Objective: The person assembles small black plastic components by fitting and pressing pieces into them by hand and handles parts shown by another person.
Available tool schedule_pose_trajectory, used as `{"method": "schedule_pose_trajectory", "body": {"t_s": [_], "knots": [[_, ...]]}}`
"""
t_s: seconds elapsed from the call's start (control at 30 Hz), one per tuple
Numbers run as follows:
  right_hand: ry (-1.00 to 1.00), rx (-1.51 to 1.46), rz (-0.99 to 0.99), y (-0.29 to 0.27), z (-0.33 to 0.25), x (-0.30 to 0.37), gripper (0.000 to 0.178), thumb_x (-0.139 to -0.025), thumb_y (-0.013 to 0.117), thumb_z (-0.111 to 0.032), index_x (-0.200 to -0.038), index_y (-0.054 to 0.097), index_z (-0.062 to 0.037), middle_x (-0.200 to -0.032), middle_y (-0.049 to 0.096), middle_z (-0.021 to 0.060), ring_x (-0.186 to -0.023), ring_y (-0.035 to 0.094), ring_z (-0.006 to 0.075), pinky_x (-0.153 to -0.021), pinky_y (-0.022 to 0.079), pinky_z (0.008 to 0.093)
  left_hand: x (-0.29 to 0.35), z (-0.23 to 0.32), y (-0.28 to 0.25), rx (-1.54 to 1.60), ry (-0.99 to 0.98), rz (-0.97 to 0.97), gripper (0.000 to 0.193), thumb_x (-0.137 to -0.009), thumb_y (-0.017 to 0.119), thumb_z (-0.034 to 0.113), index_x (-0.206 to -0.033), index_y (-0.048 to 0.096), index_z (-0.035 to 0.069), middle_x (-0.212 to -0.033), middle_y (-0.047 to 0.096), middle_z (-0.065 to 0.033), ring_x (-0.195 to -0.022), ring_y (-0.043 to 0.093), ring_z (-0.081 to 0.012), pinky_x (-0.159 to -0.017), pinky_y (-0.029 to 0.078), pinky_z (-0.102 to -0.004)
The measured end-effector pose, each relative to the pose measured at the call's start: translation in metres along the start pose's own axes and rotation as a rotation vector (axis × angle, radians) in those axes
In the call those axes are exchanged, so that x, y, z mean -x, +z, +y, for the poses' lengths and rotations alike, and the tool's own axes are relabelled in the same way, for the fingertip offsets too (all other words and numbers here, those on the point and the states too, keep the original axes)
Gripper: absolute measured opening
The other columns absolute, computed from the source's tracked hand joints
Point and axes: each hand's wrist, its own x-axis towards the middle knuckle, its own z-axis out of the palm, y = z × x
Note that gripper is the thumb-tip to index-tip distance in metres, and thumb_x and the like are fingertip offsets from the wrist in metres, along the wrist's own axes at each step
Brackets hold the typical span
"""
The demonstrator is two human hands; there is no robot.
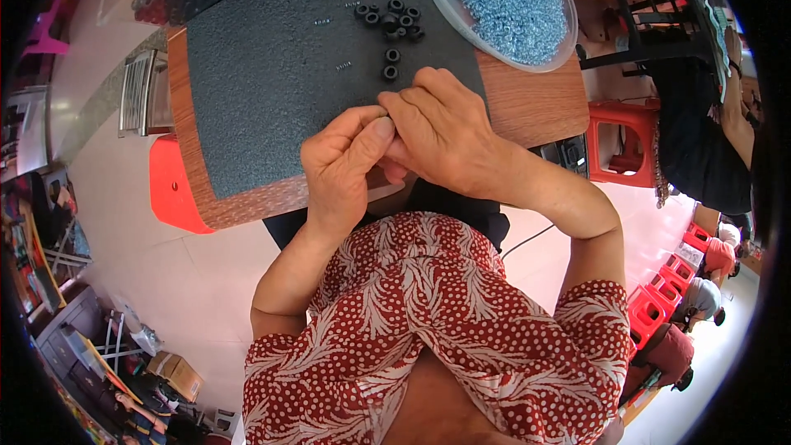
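My left hand (344, 151) and my right hand (445, 128) meet over the near edge of the table. The left thumb and forefinger are pinched together. My right fingers are curled in against them. Whatever lies between the fingertips is too small and too covered to name. Just beyond the hands, two small black round parts with holes (390, 64) sit on a dark grey mat (255, 91). Farther off is a loose cluster of similar black parts (390, 20). To the left of these lie a few tiny metal springs (322, 22).
A round clear tub (478, 43) of tiny shiny bluish pieces stands at the far right of the wooden table (535, 99). At the far left is a clear container (124, 8) of black parts. Red stools (618, 136) stand beside the table. Other people sit at right.
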Motion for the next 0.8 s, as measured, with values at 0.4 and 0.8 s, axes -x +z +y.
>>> {"method": "schedule_pose_trajectory", "body": {"t_s": [0.4,0.8], "knots": [[-0.063,0.029,-0.195,-0.011,0.004,-0.008,0.025,-0.064,0.063,-0.020,-0.057,0.045,-0.0043,-0.052,0.041,0.0073,-0.056,0.044,0.0217,-0.049,0.035,0.0329,0.008,0.005,-0.004,0.071,-0.100,0.014,0.027,-0.094,0.049,0.019,-0.100,0.058,-0.005,-0.074,0.064,-0.0080,-0.057,0.055,-0.0097,-0.053,0.045,-0.0214],[-0.156,0.024,-0.297,-0.008,0.008,-0.001,0.022,-0.054,0.057,-0.020,-0.055,0.040,-0.0065,-0.048,0.040,0.0072,-0.048,0.042,0.0201,-0.044,0.033,0.0321,0.011,-0.010,0.001,-0.100,-0.069,0.003,0.028,-0.096,0.044,0.019,-0.092,0.058,-0.004,-0.067,0.057,-0.0056,-0.047,0.049,-0.0099,-0.042,0.041,-0.0219]]}}
